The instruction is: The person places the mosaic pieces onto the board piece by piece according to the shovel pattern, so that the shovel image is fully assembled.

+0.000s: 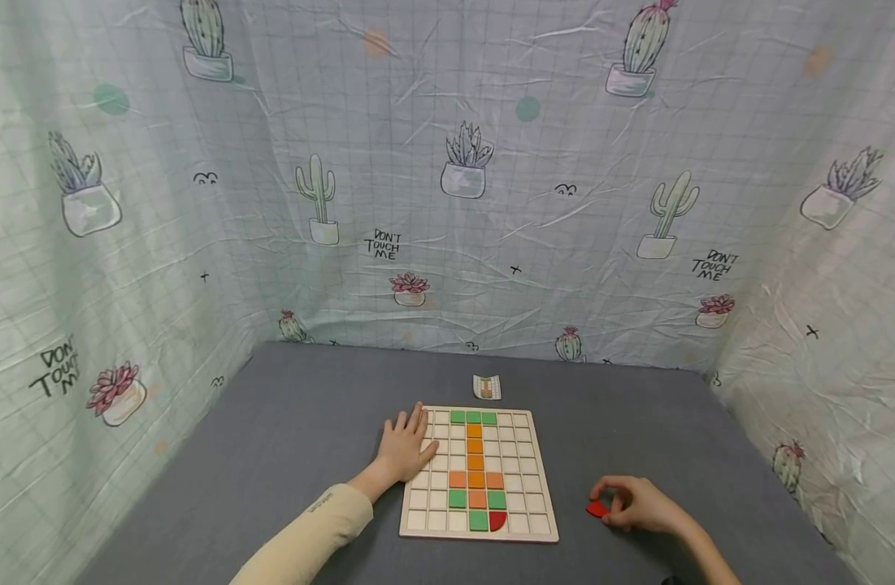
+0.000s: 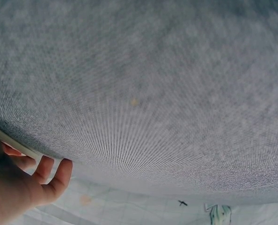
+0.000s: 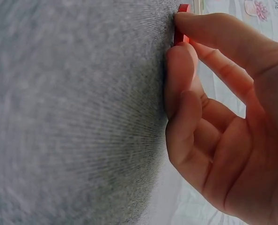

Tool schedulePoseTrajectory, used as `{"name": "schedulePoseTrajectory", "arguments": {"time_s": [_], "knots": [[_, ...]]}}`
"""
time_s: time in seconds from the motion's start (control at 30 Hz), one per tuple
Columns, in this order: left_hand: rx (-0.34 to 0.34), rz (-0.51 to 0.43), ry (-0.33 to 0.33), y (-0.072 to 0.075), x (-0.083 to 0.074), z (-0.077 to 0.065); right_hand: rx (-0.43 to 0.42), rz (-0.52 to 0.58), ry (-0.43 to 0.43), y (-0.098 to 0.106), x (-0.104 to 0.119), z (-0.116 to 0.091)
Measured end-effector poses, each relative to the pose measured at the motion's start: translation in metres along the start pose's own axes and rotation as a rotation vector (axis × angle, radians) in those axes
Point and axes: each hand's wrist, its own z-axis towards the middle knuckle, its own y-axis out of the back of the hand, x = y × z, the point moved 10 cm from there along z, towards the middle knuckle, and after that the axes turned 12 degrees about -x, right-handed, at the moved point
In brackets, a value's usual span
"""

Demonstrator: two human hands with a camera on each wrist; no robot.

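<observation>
My left hand (image 1: pixel 403 447) rests with spread, fairly straight fingers over the left edge of a wooden grid board (image 1: pixel 527 465). Colored tiles fill part of its squares: several green ones (image 1: pixel 474 418) and an orange column (image 1: pixel 475 446) with salmon tiles (image 1: pixel 494 480) lower down. A red quarter-round tile (image 1: pixel 497 520) sits in the bottom row beside a green one. On the grey table right of the board, my right hand (image 1: pixel 640 505) pinches another red piece (image 1: pixel 597 509) between thumb and finger. In the right wrist view, this red piece (image 3: pixel 183 36) is seen edge-on, close to the cloth.
A small card (image 1: pixel 487 387) with a printed grid pattern lies behind the board. Grey cloth (image 1: pixel 308 422) covers the table. Curtains (image 1: pixel 506 268) with cactus prints enclose it at the back and both sides. A small dark object (image 1: pixel 672 580) shows at the bottom edge, near the right forearm.
</observation>
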Motion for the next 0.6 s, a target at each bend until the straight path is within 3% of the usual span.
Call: {"name": "schedulePoseTrajectory", "arguments": {"time_s": [0.3,0.6], "knots": [[-0.003,0.005,-0.002,-0.0003,0.0009,0.0007,0.01,0.014,-0.045,0.0004,-0.0048,0.0028],[0.003,0.014,-0.004,-0.0016,0.0006,0.0006,-0.034,-0.021,-0.001,0.0016,-0.0024,0.0055]]}}
